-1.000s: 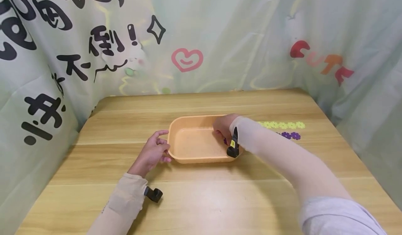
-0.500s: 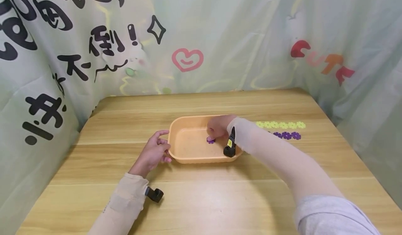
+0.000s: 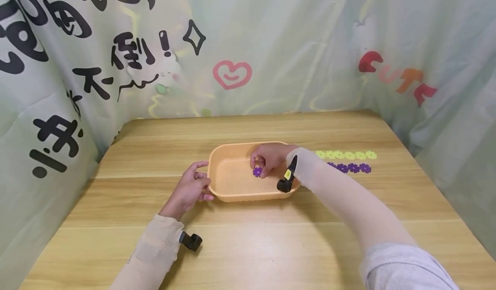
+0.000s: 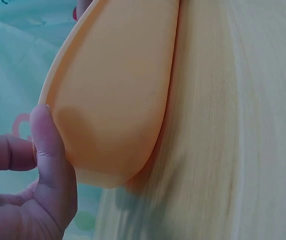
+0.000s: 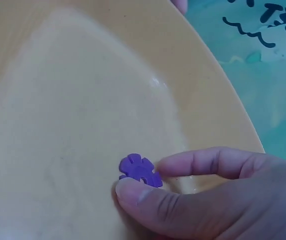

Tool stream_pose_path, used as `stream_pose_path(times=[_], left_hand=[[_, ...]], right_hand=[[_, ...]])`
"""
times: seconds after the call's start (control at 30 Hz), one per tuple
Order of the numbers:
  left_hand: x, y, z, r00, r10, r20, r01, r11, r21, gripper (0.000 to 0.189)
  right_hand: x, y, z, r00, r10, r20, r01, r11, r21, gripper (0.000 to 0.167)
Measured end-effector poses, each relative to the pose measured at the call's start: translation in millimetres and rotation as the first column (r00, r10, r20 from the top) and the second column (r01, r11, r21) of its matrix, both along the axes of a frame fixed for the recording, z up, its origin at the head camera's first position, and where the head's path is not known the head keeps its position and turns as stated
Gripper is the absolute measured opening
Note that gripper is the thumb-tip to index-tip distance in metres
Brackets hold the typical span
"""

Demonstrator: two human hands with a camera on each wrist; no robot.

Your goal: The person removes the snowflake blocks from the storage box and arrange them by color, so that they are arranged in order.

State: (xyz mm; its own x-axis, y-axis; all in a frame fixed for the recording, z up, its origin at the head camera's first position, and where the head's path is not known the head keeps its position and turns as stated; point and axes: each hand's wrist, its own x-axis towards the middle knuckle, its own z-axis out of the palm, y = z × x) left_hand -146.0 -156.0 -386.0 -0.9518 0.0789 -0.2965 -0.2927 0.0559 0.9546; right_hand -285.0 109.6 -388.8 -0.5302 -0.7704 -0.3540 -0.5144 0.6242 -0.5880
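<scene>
A peach-orange plastic tub stands near the middle of the table. My left hand grips the tub's left end; in the left wrist view its thumb lies over the rim, with the other fingers outside the wall. Inside the tub, my right hand pinches a purple flower-shaped plastic disc between thumb and index finger. In the right wrist view the thumb overlaps the disc's lower edge and the index fingertip is at its side, close over the tub's floor.
To the tub's right lie a row of yellow flower discs and, nearer, a row of purple flower discs; the right forearm hides their left ends. The wooden table is enclosed by a printed curtain at the back and sides.
My right hand has moved left inside the tub and turned, bringing the purple disc into plainer view at its fingertips. The left hand has stayed on the tub's left end.
</scene>
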Motion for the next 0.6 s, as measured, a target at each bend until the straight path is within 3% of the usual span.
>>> stream_pose_path(times=[0.27, 0.6], left_hand=[[0.0, 0.0, 0.9, 1.000, 0.005, -0.003, -0.005, 1.000, 0.001, 0.058], [0.5, -0.3, -0.8, 1.000, -0.001, -0.010, 0.001, 1.000, 0.013, 0.059]], right_hand=[[1.3, -1.4, 2.3, 0.999, 0.006, -0.051, -0.004, 1.000, 0.026, 0.027], [4.0, -2.3, 8.3, 0.996, 0.036, -0.082, -0.030, 0.997, 0.067, 0.035]])
